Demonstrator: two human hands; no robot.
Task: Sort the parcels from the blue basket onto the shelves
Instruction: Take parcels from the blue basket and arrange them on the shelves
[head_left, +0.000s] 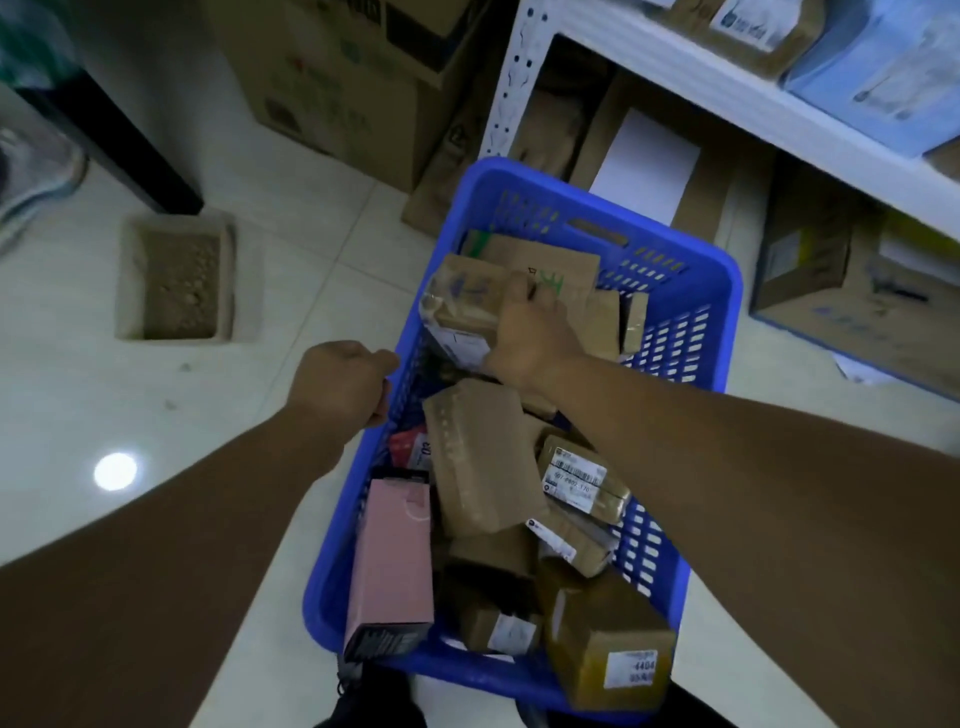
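Parcel labels are blurring beyond reading, and both hands are hiding their fingertips. The left hand (343, 382) is curling over the 9 o'clock rim of the blue basket (724, 291), gripping it. The right hand (530, 332) is clamping a taped brown parcel (457, 306) at the basket's 12 o'clock end, among other parcels. The basket is sitting on the floor (311, 291), with the white shelves (831, 140) rising at 1 o'clock.

Parcel stockroom.
White metal shelves (727, 96) of labelled parcels (763, 31) right of and beyond where the right hand (530, 332) grips; stacked cartons (332, 73) beyond-left; tiled floor (291, 291).
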